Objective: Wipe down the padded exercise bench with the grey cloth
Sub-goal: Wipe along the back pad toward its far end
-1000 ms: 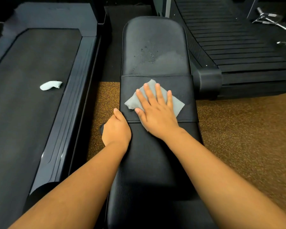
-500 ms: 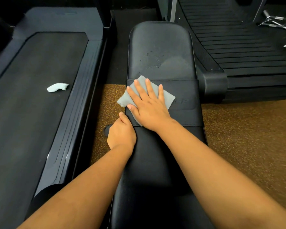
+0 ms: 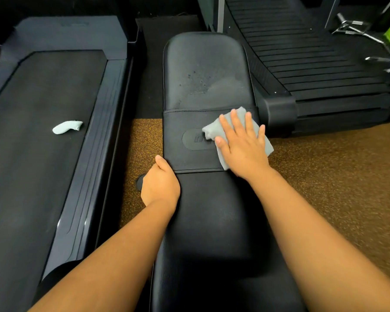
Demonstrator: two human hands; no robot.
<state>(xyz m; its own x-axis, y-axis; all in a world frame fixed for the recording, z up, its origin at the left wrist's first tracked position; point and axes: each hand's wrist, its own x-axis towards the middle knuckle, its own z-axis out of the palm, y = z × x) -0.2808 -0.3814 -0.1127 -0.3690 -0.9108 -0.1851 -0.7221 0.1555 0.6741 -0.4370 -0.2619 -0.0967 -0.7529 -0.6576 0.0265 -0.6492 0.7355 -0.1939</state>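
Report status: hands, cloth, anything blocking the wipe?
Right hand flat on grey cloth, on bench band's right side. Left hand gripping bench's left edge. Droplets on far pad; nothing blocking.

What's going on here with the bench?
A person is wiping a black padded bench. The right hand presses a grey cloth flat on the middle band, near the bench's right edge. The left hand grips the left edge, likely to steady it. Droplets sit on the far pad, not yet wiped. A pale crumpled wad lies on the treadmill to the left.
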